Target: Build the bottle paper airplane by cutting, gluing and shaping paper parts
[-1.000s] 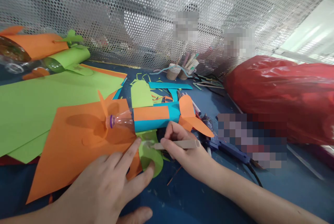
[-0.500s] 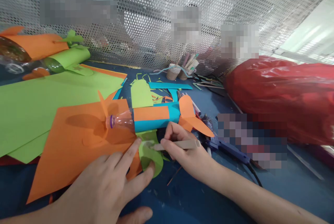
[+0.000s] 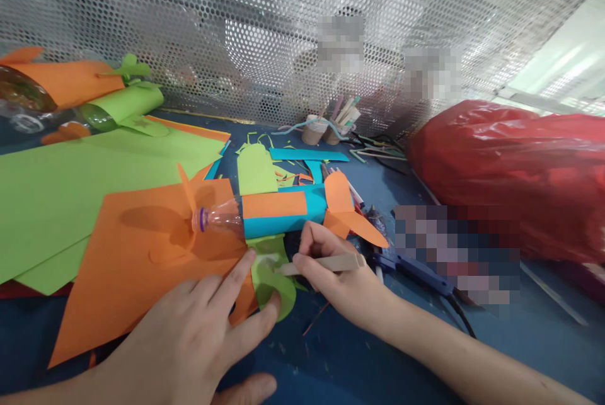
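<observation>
A plastic bottle (image 3: 227, 216) wrapped in blue paper (image 3: 283, 223) with an orange strip (image 3: 274, 205) lies on its side. Orange fins (image 3: 338, 194) sit at its right end and an orange propeller (image 3: 186, 188) at its neck. Light green wings stick out on both sides, a far wing (image 3: 256, 169) and a near wing (image 3: 278, 301). My left hand (image 3: 193, 317) is spread, its fingertips resting on the near wing. Pinched in my right hand (image 3: 331, 266) is a light-coloured marker (image 3: 347, 262), its tip at this wing beside a pale mark.
Orange sheet (image 3: 108, 266) and green sheets (image 3: 70, 184) lie at left, below two other bottle models. A blue glue gun (image 3: 416, 273) with a cord lies right of my hand. Farther off are paper scraps, pen cups (image 3: 312, 131), a perforated metal screen (image 3: 265, 33) and a red plastic bag (image 3: 510, 165).
The marker tip has shifted slightly right and down across the near wing, and the pale mark there shows more plainly. My left hand and the bottle have stayed in place.
</observation>
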### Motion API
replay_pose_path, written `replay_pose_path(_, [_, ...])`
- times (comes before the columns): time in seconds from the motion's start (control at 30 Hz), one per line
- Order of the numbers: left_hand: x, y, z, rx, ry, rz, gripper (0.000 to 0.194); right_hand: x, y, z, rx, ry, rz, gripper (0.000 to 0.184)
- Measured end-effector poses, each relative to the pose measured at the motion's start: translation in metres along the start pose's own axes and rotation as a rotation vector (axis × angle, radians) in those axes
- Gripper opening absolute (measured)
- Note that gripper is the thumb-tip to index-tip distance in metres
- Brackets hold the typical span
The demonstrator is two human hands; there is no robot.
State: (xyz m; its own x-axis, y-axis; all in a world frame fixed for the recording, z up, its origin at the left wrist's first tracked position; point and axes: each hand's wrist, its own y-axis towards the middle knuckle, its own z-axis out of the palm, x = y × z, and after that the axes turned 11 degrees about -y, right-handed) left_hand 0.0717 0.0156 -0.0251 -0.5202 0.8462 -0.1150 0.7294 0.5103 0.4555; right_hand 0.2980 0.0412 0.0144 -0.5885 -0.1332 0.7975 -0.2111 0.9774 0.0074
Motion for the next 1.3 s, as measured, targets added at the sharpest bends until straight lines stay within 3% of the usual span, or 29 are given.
replay_pose_path(0.27, [0.0, 0.0, -0.001, 0.014, 0.019, 0.011, 0.045, 0.002, 0.001, -0.002, -0.019, -0.002, 0.003, 0.016])
replay_pose_path(0.5, [-0.005, 0.005, -0.012, 0.169, 0.003, -0.038, 0.043, 0.005, 0.001, -0.002, -0.016, 0.047, 0.019, 0.017])
replay_pose_path(0.63, [-0.004, 0.006, -0.011, 0.081, 0.027, 0.011, 0.045, 0.003, 0.001, -0.001, -0.019, 0.018, 0.015, 0.016])
replay_pose_path(0.77, [-0.004, 0.006, -0.012, 0.173, 0.024, -0.019, 0.044, 0.002, 0.002, -0.002, -0.002, 0.016, 0.01, 0.015])
replay_pose_path(0.9, [-0.005, 0.006, -0.012, 0.107, 0.02, 0.009, 0.044, 0.001, 0.003, -0.002, -0.004, 0.018, 0.007, 0.015])
replay_pose_path(1.13, [-0.006, 0.009, -0.019, 0.217, 0.033, -0.011, 0.046, 0.001, 0.002, -0.002, 0.006, 0.023, 0.006, 0.015])
replay_pose_path(1.3, [-0.003, 0.007, -0.014, 0.177, 0.027, 0.02, 0.046, 0.0, 0.002, -0.002, 0.013, 0.02, 0.011, 0.015])
